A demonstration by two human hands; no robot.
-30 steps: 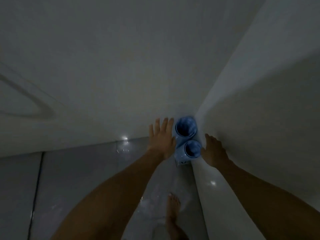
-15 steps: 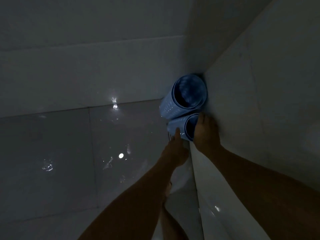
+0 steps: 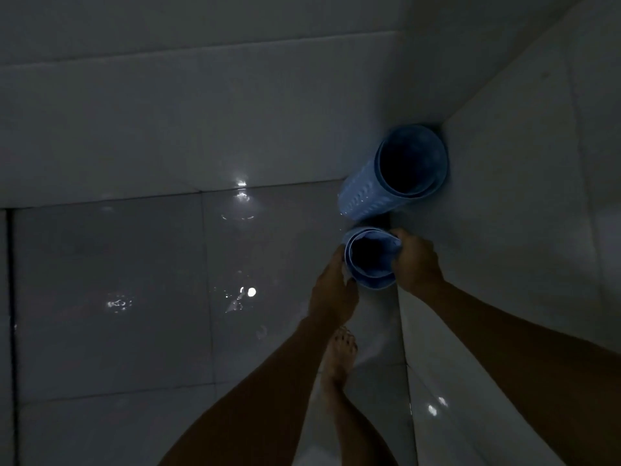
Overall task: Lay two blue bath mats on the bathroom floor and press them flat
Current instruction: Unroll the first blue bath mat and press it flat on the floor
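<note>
Two rolled blue bath mats stand on end in the dim corner where the walls meet. The far rolled mat (image 3: pixel 379 183) leans in the corner, untouched. The near rolled mat (image 3: pixel 373 275) is held from both sides: my left hand (image 3: pixel 332 290) grips its left edge, and my right hand (image 3: pixel 415 260) curls over its right rim by the wall. The near roll looks squeezed and sits slightly apart from the far one.
Wet, glossy grey floor tiles (image 3: pixel 134 297) spread to the left with light reflections. A tiled wall (image 3: pixel 201 112) runs behind and another wall (image 3: pixel 521 213) closes the right. My bare foot (image 3: pixel 339 358) stands just below the hands.
Both hands have closed round the near roll, which has drawn away from the far roll toward me. The view has shifted closer to the corner.
</note>
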